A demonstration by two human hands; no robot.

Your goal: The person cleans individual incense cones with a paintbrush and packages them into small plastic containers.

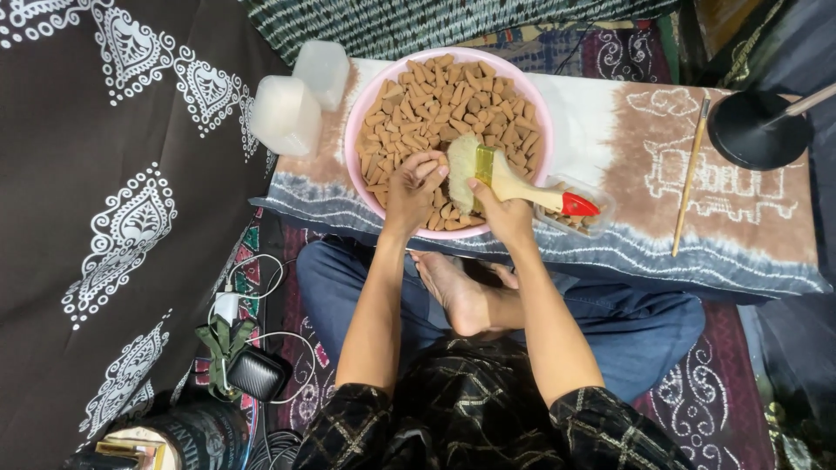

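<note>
A pink round bowl (361,113) full of small brown cone-shaped pieces (435,96) sits on a low table covered in brown and white cloth. My left hand (411,187) is closed over a few pieces at the bowl's near side. My right hand (498,209) grips a wide paintbrush (505,178) with a wooden handle, red tip and pale bristles. The bristles rest against the pieces next to my left fingers.
Two frosted plastic containers (287,113) stand left of the bowl. A small clear tub (582,218) with brown pieces lies behind the brush handle. A thin wooden stick (690,174) and a black lamp base (756,130) are at right. Cables and a black pouch (254,374) lie on the floor.
</note>
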